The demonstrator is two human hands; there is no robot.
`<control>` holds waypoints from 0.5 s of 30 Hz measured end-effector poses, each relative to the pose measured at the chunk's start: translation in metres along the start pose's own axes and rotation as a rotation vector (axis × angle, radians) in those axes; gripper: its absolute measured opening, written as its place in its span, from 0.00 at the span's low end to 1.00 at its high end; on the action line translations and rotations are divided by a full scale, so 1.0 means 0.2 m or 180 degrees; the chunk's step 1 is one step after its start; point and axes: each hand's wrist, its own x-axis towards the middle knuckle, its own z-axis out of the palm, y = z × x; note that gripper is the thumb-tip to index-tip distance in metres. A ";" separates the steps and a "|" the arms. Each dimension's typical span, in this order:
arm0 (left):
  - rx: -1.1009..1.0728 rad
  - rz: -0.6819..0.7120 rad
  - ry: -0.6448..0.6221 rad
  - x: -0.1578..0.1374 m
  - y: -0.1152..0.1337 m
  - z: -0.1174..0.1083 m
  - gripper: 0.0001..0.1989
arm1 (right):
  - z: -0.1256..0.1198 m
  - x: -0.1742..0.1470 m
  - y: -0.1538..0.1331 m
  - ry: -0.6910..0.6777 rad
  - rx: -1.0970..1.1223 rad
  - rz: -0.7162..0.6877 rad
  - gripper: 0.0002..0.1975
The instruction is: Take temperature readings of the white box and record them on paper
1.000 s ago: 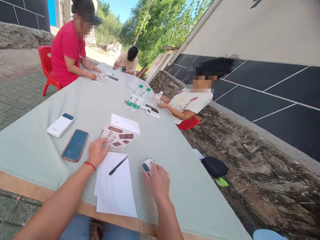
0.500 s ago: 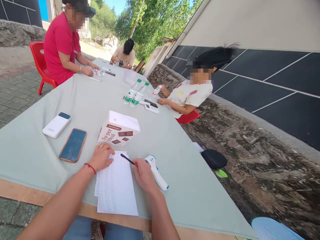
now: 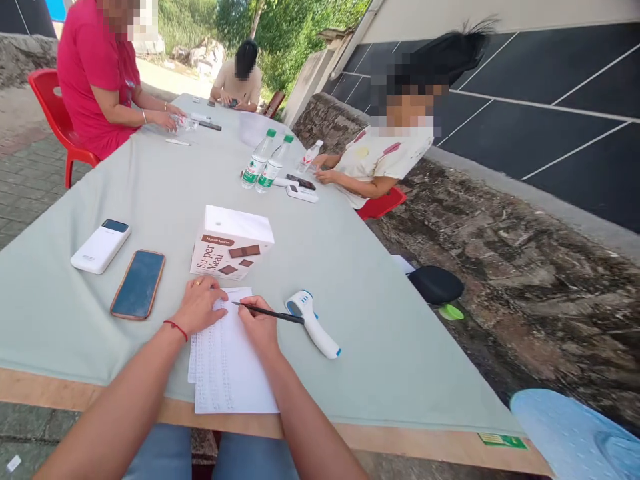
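Observation:
My right hand [image 3: 259, 327] grips a black pen [image 3: 275, 312], its tip pointing left near the top of the white paper sheets [image 3: 245, 387]. Handwritten lines run down the sheets' left side. My left hand [image 3: 203, 303], with a red string at the wrist, lies with fingers spread over the sheets' upper left corner. Just beyond it stands a white and brown box [image 3: 233, 243] marked "Super Meal". To the right of my right hand lies a white infrared thermometer [image 3: 315, 325]. A phone [image 3: 139, 285] and a white power bank [image 3: 101, 247] rest left of my left hand.
Two water bottles [image 3: 263, 163] stand beyond the box, near another white device [image 3: 302, 193] and a dark phone. A person in red [image 3: 100, 80] sits at the far left, one in a patterned shirt [image 3: 385, 153] at the right, another at the far end. A clear tub [image 3: 253, 128] stands there.
My right hand has moved left onto the sheets and turned the pen, so its tip is now at the paper. The view has tilted down slightly. The left hand stays on the sheets.

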 end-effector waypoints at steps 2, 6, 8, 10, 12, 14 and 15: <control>-0.0016 0.0011 -0.0006 0.00 0.00 0.00 0.09 | -0.01 0.00 0.01 0.0014 -0.0049 -0.0024 0.06; -0.0034 0.0070 -0.0015 -0.01 0.00 0.00 0.10 | -0.01 -0.01 0.01 -0.0045 -0.0146 -0.0093 0.06; -0.0031 0.0063 -0.0026 -0.01 0.01 0.00 0.10 | -0.01 -0.01 0.00 -0.0071 -0.0194 -0.0110 0.06; -0.0020 0.0040 -0.0041 -0.01 0.01 0.00 0.10 | -0.01 -0.01 0.00 -0.0096 -0.0217 -0.0141 0.06; -0.0009 0.0028 -0.0046 0.00 0.01 0.00 0.10 | -0.01 -0.01 0.00 -0.0117 -0.0239 -0.0181 0.06; -0.0006 0.0036 -0.0047 0.00 0.01 0.00 0.09 | -0.01 -0.01 0.00 -0.0133 -0.0280 -0.0196 0.05; -0.0006 0.0037 -0.0052 0.00 0.01 0.00 0.09 | -0.01 -0.01 0.00 -0.0133 -0.0308 -0.0187 0.05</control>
